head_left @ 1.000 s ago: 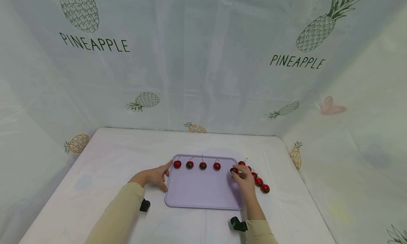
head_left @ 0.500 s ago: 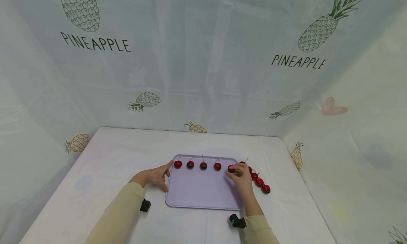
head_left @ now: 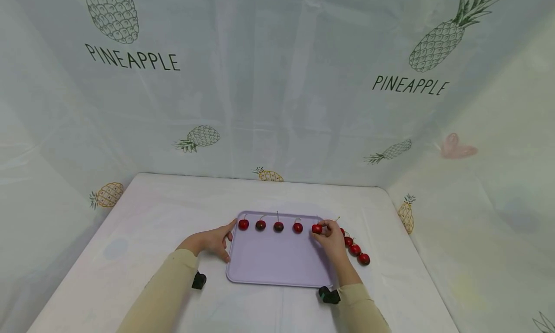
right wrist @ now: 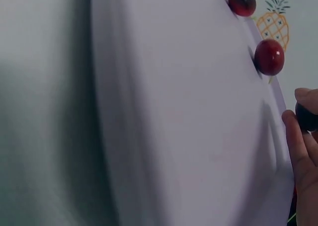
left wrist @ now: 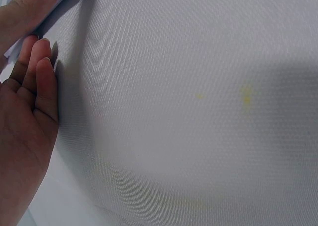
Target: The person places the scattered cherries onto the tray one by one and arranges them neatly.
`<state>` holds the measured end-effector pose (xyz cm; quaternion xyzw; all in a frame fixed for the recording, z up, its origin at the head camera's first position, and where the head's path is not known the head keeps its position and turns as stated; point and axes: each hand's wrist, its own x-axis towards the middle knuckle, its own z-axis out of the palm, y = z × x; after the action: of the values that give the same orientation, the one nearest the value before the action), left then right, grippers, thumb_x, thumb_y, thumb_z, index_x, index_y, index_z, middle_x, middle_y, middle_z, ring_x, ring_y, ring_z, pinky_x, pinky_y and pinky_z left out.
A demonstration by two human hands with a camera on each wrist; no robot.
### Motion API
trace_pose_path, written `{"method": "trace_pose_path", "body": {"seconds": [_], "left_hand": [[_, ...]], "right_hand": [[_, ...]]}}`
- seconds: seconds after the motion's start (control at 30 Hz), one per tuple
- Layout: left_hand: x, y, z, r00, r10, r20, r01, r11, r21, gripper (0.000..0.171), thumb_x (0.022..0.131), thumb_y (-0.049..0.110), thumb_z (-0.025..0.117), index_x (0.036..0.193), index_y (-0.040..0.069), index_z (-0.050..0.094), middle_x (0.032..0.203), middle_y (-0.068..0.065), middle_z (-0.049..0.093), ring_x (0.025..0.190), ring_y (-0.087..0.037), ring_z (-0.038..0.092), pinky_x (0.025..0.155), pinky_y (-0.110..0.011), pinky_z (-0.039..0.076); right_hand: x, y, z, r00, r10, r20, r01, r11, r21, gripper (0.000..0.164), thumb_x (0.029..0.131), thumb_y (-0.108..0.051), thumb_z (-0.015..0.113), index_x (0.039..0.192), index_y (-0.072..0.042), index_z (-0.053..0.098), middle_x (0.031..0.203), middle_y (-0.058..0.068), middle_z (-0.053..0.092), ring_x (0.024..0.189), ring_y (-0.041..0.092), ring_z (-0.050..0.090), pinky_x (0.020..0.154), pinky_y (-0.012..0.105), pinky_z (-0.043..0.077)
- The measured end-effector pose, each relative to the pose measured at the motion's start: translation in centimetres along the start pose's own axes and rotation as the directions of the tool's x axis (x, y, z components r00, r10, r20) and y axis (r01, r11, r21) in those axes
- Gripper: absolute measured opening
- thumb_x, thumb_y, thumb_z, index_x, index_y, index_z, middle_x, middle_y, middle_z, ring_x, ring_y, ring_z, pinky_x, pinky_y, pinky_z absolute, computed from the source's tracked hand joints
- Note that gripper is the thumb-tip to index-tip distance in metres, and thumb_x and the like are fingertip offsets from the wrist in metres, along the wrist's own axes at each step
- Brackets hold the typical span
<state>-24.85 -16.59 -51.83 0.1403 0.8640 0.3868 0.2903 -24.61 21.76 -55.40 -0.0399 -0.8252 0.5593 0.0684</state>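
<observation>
A lilac tray [head_left: 279,260] lies on the white-covered table. Along its far edge runs a row of several dark red cherries [head_left: 278,226] with stems. My right hand [head_left: 334,241] pinches a cherry [head_left: 317,229] between thumb and fingers at the row's right end, low over the tray's far right corner. In the right wrist view this cherry [right wrist: 306,118] looks nearly black, partly covered by the fingers. My left hand [head_left: 211,240] rests against the tray's left rim, thumb and forefinger spread along it; the left wrist view shows its other fingers [left wrist: 45,82] extended by the cloth.
Several more cherries [head_left: 355,249] lie in a slanting line just right of the tray, partly hidden behind the right hand. Black wrist devices [head_left: 199,280] sit under both forearms. A pineapple-printed curtain [head_left: 277,82] rises behind the table.
My right hand has shifted a little left over the tray with its cherry, then turned it, so a brighter red side shows. The left hand keeps its place at the rim.
</observation>
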Motion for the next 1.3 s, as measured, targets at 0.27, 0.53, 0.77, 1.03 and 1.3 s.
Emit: {"method": "trace_pose_path", "body": {"seconds": [0.27, 0.53, 0.77, 1.03, 1.3], "left_hand": [[-0.1, 0.2, 0.0, 1.0, -0.003, 0.004, 0.004, 1.0, -0.007, 0.121, 0.064, -0.003, 0.089, 0.155, 0.001, 0.009, 0.1, -0.006, 0.046, 0.073, -0.017, 0.047, 0.068, -0.03, 0.039], [-0.4, 0.4, 0.0, 1.0, -0.02, 0.004, 0.02, 1.0, -0.011, 0.121, 0.065, -0.003, 0.088, 0.155, 0.002, 0.009, 0.1, -0.006, 0.046, 0.072, -0.017, 0.047, 0.068, -0.031, 0.039], [-0.2, 0.2, 0.0, 1.0, -0.019, 0.004, 0.019, 1.0, 0.002, 0.122, 0.065, -0.001, 0.089, 0.156, 0.003, 0.008, 0.101, -0.005, 0.045, 0.072, -0.017, 0.047, 0.069, -0.03, 0.039], [0.0, 0.0, 0.0, 1.0, -0.021, 0.004, 0.021, 1.0, 0.002, 0.122, 0.065, -0.001, 0.089, 0.156, 0.004, 0.008, 0.101, -0.005, 0.045, 0.073, -0.017, 0.047, 0.069, -0.031, 0.039], [-0.1, 0.0, 0.0, 1.0, -0.023, 0.004, 0.023, 1.0, 0.013, 0.121, 0.066, 0.001, 0.089, 0.156, 0.004, 0.009, 0.101, -0.005, 0.045, 0.073, -0.017, 0.047, 0.071, -0.031, 0.038]], "right_hand": [[0.5, 0.3, -0.3, 0.998, -0.067, 0.015, 0.068, 0.976, -0.207, 0.034, 0.077, -0.008, 0.083, 0.106, -0.005, 0.066, 0.1, 0.009, 0.056, 0.082, 0.021, 0.056, 0.066, 0.028, 0.047], [0.7, 0.2, -0.2, 0.997, -0.07, 0.038, 0.078, 0.956, -0.284, 0.032, 0.075, -0.01, 0.084, 0.101, -0.005, 0.067, 0.088, 0.006, 0.055, 0.076, 0.019, 0.051, 0.063, 0.031, 0.043], [1.0, 0.1, -0.2, 0.998, -0.039, 0.047, 0.052, 0.94, -0.336, 0.032, 0.075, -0.012, 0.084, 0.102, -0.006, 0.068, 0.093, 0.008, 0.057, 0.081, 0.023, 0.052, 0.068, 0.035, 0.044], [1.2, 0.1, -0.3, 0.999, 0.013, 0.047, 0.004, 0.934, -0.357, 0.036, 0.077, -0.014, 0.084, 0.107, -0.005, 0.067, 0.097, 0.01, 0.058, 0.086, 0.025, 0.053, 0.073, 0.036, 0.047], [1.2, 0.0, -0.4, 0.998, -0.015, 0.055, 0.035, 0.924, -0.38, 0.035, 0.076, -0.011, 0.084, 0.105, -0.002, 0.067, 0.093, 0.01, 0.056, 0.08, 0.023, 0.052, 0.067, 0.034, 0.045]]}}
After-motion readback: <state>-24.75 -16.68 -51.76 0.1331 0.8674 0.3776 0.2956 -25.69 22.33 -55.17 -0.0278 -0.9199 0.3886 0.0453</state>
